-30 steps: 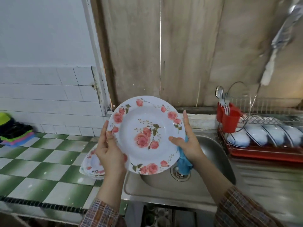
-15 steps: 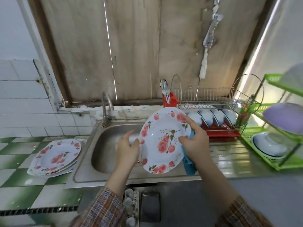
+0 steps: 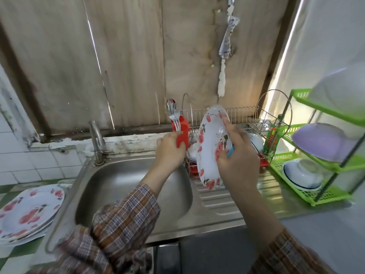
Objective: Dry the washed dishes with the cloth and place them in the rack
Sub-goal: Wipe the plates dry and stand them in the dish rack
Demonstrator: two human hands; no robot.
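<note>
A white plate with pink roses (image 3: 209,151) stands on edge just in front of the wire dish rack (image 3: 243,115). My right hand (image 3: 237,161) grips its right rim, with a bit of blue cloth (image 3: 230,153) showing between my fingers. My left hand (image 3: 169,149) is off the plate and its fingers curl round the red cutlery holder (image 3: 183,129) at the rack's left end. Several white bowls (image 3: 256,141) stand in the rack, partly hidden by the plate. A stack of matching rose plates (image 3: 29,212) lies on the tiled counter at the left.
The steel sink (image 3: 134,184) with its tap (image 3: 96,141) lies below my left arm, the ribbed drainboard (image 3: 215,198) to its right. A green tiered shelf (image 3: 296,171) at the far right holds a bowl (image 3: 304,175) and a purple lid (image 3: 324,141).
My view has swung right. The plate has moved from over the sink to the rack and turned on edge. My left hand has let go of it and taken the red holder.
</note>
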